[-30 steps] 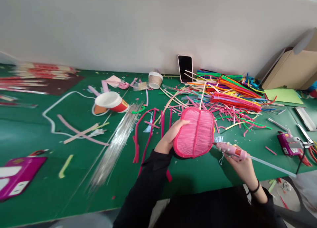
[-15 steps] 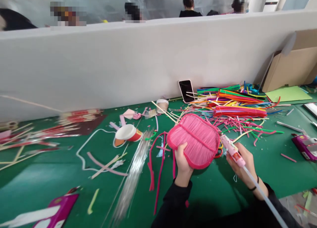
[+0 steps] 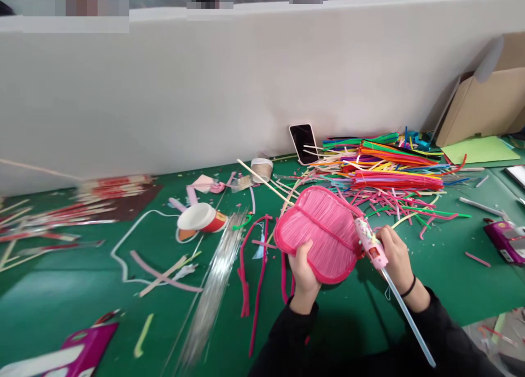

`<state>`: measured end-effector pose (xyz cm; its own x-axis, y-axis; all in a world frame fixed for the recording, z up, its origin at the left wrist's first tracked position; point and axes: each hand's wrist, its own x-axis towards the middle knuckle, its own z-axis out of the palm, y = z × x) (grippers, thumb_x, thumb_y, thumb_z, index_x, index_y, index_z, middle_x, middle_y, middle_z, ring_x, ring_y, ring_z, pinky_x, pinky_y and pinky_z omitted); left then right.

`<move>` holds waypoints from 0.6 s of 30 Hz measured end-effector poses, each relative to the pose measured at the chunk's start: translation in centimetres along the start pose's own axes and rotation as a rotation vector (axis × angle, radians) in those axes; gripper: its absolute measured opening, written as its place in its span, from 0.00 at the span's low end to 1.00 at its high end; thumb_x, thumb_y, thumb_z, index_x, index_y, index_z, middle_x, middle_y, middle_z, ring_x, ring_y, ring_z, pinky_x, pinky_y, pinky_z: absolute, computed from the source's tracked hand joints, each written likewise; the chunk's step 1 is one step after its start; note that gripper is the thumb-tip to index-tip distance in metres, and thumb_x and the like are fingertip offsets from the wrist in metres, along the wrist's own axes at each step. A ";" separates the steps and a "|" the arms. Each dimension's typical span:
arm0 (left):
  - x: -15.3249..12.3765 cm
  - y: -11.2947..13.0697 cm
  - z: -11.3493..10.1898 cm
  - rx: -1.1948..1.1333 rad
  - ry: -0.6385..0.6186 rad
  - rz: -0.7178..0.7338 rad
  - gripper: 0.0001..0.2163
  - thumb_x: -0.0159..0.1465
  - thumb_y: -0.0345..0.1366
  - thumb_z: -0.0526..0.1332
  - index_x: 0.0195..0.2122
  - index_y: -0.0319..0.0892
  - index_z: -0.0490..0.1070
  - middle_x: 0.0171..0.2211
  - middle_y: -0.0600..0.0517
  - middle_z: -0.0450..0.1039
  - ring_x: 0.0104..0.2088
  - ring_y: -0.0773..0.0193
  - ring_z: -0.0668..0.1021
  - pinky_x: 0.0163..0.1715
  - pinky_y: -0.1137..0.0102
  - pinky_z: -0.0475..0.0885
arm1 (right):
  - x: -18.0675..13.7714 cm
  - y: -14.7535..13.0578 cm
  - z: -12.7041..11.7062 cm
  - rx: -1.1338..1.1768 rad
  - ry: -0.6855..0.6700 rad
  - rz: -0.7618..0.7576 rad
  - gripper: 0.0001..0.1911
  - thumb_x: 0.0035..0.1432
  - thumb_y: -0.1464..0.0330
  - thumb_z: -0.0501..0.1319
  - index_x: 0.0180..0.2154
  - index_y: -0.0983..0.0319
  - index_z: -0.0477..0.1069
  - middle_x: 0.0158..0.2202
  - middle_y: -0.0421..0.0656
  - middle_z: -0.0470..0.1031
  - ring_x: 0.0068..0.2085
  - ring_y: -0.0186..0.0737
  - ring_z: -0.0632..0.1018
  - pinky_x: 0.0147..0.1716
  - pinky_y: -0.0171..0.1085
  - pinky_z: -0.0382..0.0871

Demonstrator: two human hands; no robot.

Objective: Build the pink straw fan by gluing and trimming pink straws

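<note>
Strands of pink fill the heart-shaped panel [image 3: 318,229], rimmed and ribbed, held above the desk [image 3: 61,289]; the left hand [image 3: 304,272] has its grip pinching the lower edge, while the right hand [image 3: 394,255] closes its grip round a glue gun [image 3: 369,246], nozzle at the right rim, where gluing seems unfinished.

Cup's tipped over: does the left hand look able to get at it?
Probably not freely: the left hand grips the pink woven panel, though only loose strips lie between it and the paper cup.
</note>
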<state>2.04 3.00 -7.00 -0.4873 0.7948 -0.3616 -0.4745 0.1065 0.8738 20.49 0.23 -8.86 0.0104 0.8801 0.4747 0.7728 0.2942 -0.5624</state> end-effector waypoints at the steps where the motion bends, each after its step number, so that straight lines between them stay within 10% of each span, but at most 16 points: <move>1: 0.0 0.0 0.0 -0.001 0.008 -0.001 0.12 0.48 0.38 0.66 0.35 0.46 0.70 0.35 0.55 0.74 0.39 0.59 0.77 0.39 0.66 0.73 | 0.0 0.0 0.1 0.003 0.000 0.006 0.06 0.61 0.71 0.56 0.32 0.58 0.61 0.30 0.40 0.67 0.30 0.37 0.70 0.28 0.34 0.63; 18: 0.1 0.3 0.1 0.093 0.006 0.030 0.11 0.48 0.40 0.64 0.33 0.46 0.70 0.32 0.55 0.74 0.41 0.55 0.77 0.42 0.63 0.73 | -0.1 0.0 0.1 -0.021 -0.005 0.048 0.07 0.61 0.72 0.55 0.30 0.58 0.60 0.28 0.39 0.67 0.27 0.35 0.68 0.26 0.33 0.59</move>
<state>1.92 3.14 -6.78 -0.5048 0.7948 -0.3369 -0.3902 0.1380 0.9103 20.45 0.17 -8.95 0.0448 0.8950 0.4439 0.7843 0.2437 -0.5705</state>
